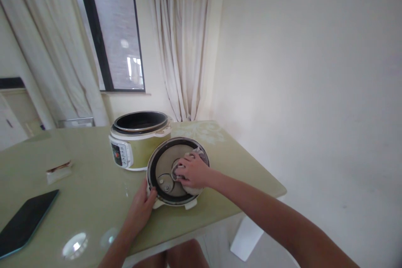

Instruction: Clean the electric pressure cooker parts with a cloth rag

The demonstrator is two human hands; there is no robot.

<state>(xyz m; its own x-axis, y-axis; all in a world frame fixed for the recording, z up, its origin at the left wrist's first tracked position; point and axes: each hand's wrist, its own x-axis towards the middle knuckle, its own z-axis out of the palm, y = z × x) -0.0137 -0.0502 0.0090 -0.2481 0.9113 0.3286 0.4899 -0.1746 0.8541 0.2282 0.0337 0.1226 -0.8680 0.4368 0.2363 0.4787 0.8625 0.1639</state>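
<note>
One round lid [165,155] is held over the desk [91,192], inner face toward the viewer, just in front and to the right of the lidless cooker [144,150]; whether it is rested on the desk cannot be told. Its lower-left rim is clasped in the grip of the left hand [143,205], presumably so that it is steadied against pressure. A crumpled cloth [201,154] is gripped in the right hand [193,171] and laid against the inner face, right of centre, probably so that the surface can be rubbed. The lid is thereby placed with its rim within the left grip and its face beneath the right.
</note>
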